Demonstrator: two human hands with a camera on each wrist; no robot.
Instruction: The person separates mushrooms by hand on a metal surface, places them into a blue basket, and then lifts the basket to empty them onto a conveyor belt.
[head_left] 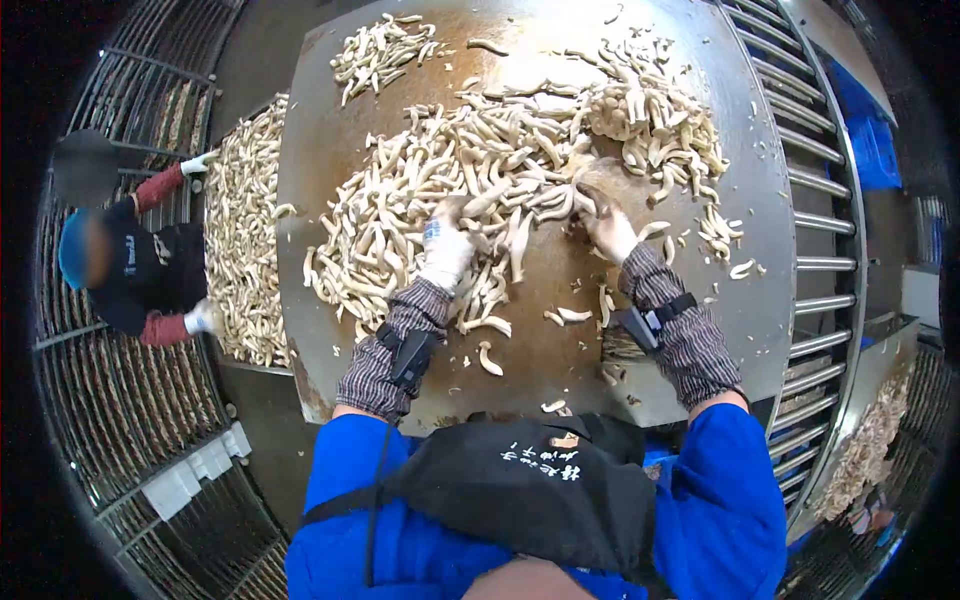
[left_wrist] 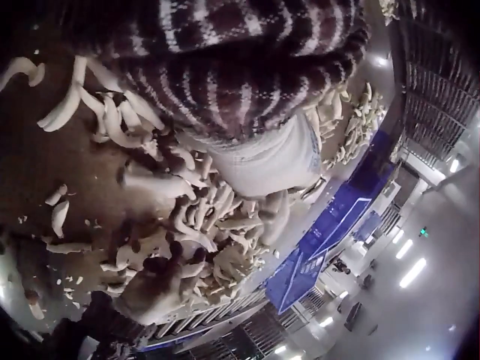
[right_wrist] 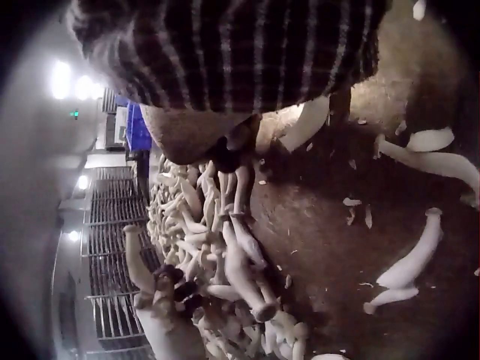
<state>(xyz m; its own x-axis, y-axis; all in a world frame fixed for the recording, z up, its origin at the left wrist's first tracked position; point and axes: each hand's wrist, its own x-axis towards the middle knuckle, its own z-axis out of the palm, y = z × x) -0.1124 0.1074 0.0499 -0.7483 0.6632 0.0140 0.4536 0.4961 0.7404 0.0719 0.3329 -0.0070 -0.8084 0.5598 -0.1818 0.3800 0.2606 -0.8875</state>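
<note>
Long pale mushrooms (head_left: 400,190) lie in a loose heap on a metal table (head_left: 540,370). At the heap's near edge, the left hand (head_left: 447,250), in a white glove with darkened fingertips, curls its fingers round a mushroom; the right wrist view shows this left hand (right_wrist: 169,326) with a mushroom (right_wrist: 137,259) standing up from its grip. To its right, the gloved right hand (head_left: 612,232) pinches the ends of several mushrooms (head_left: 555,200) that fan out leftward. In the left wrist view the right hand (left_wrist: 150,292) is beside the heap, its fingers bent and partly hidden.
Smaller mushroom piles (head_left: 375,60) and a clump (head_left: 610,110) lie at the table's far side. A roller conveyor (head_left: 820,260) runs along the right, with a blue crate (head_left: 873,150) beyond. On the left, a person in a blue cap (head_left: 72,245) works at another mushroom-covered table (head_left: 250,230).
</note>
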